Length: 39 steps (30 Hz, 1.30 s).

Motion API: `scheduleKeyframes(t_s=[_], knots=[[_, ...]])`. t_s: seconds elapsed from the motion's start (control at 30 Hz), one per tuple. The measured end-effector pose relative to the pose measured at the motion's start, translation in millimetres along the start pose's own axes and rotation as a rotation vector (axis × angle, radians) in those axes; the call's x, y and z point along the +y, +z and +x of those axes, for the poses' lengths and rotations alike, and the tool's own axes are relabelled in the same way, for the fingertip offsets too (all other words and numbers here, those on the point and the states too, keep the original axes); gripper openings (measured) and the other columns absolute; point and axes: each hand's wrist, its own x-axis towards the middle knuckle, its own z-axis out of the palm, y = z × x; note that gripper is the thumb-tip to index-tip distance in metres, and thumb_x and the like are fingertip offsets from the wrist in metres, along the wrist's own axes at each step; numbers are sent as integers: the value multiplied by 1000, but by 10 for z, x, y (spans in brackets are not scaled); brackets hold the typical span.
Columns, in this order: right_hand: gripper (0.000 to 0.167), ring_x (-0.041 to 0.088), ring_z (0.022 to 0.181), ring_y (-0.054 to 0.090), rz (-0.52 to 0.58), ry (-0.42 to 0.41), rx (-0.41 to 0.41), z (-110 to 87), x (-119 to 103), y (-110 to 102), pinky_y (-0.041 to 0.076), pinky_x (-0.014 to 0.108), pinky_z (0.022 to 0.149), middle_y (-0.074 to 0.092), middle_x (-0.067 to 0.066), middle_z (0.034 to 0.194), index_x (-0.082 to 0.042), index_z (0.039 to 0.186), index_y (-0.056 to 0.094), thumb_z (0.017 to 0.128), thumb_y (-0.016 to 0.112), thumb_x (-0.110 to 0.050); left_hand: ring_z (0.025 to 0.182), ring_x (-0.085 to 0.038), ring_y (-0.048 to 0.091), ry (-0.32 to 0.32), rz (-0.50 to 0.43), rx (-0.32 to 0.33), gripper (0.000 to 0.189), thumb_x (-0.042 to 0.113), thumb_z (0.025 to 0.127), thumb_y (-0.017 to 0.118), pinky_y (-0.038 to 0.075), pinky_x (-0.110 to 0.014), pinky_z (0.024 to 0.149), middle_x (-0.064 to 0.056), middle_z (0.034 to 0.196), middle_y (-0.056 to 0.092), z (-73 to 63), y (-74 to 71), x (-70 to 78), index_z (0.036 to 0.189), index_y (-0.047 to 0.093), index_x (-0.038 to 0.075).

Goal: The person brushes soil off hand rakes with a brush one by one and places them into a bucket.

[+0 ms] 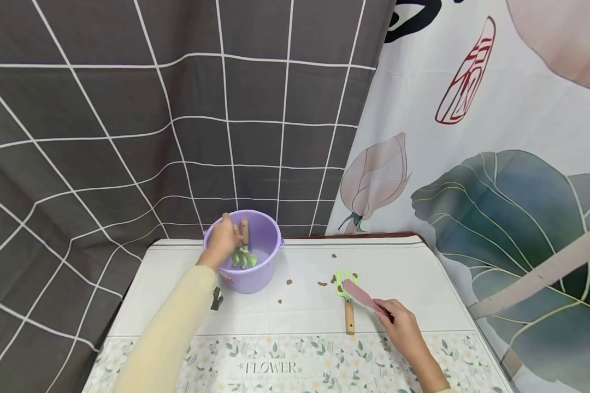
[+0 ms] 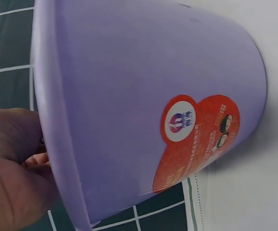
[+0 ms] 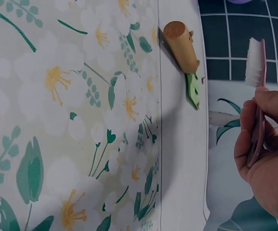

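Right hand (image 1: 398, 325): fingers grip a pink brush (image 1: 359, 293) by its handle, apparently light and stiff; its white bristles (image 3: 253, 62) look yielding. Left of those fingers, a green hand fork (image 1: 349, 318) lies on the table (image 1: 300, 316), likely rigid, best lifted by its wooden end. Farther off, the left hand (image 1: 220, 240) curls its fingers round a wooden-handled green tool (image 1: 235, 258) inside a lilac bucket (image 1: 255, 281), seemingly slick plastic.

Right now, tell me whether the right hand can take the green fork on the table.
Probably yes, since the green fork lies close by with its wooden handle uncovered; but the right hand holds the pink brush, which likely must go down first.
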Motion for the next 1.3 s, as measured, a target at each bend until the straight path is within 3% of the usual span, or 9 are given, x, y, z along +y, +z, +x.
scheduleKeyframes(t_s=[0.1, 0.2, 0.3, 0.47, 0.73, 0.83, 1.17, 1.3], knots=[[28, 18, 88, 70, 8, 11, -7, -9, 6, -2, 60, 24, 69, 72, 7, 103, -4, 119, 75, 91, 76, -1, 93, -39, 69, -3, 19, -9, 89, 4, 87, 79, 60, -48, 89, -25, 95, 69, 29, 44, 15, 154, 23, -15], [28, 16, 87, 68, 10, 19, -12, -13, 11, -10, 59, 23, 67, 72, 6, 103, -4, 120, 75, 92, 75, -2, 96, -42, 69, -4, 1, -7, 87, 1, 86, 76, 60, -51, 91, -30, 100, 68, 38, 73, 27, 153, 25, -14], [28, 13, 85, 67, 10, 24, -22, -15, 17, -12, 57, 23, 65, 72, 6, 104, -5, 120, 75, 93, 75, -2, 92, -40, 70, -4, -19, -8, 80, 0, 85, 75, 60, -50, 89, -25, 94, 69, 35, 99, 23, 150, 29, -13], [28, 11, 84, 66, 8, 24, -16, -20, 31, 0, 56, 22, 63, 71, 7, 103, -4, 120, 75, 92, 75, -2, 90, -39, 70, -6, -31, -5, 84, 1, 87, 74, 60, -49, 87, -16, 84, 68, 42, 139, 24, 153, 24, -14], [28, 14, 86, 67, -7, 28, -19, -39, 38, 5, 58, 24, 66, 72, 7, 104, -4, 121, 74, 93, 74, -2, 102, -45, 69, -41, -12, -3, 69, 8, 92, 72, 58, -53, 93, -29, 102, 68, 80, 166, 25, 147, 35, -8], [28, 14, 86, 67, -5, 35, -23, -42, 36, -1, 57, 24, 65, 72, 7, 104, -4, 121, 74, 93, 74, -2, 102, -45, 68, -42, 1, -8, 71, 11, 93, 72, 58, -54, 92, -32, 105, 67, 84, 170, 40, 149, 34, -9], [27, 9, 84, 64, -11, 45, -18, -21, 14, 25, 57, 21, 65, 72, 6, 103, -4, 120, 75, 92, 75, -3, 99, -42, 69, -50, -1, -47, 69, 15, 96, 71, 60, -53, 88, -30, 108, 66, 107, 208, 65, 149, 32, -5], [27, 9, 84, 64, -15, 44, -17, -10, 9, 35, 57, 21, 65, 72, 6, 103, -5, 120, 75, 92, 75, -3, 104, -45, 67, -44, 2, -46, 71, 21, 98, 69, 58, -55, 93, -30, 108, 67, 122, 214, 68, 150, 29, -7]])
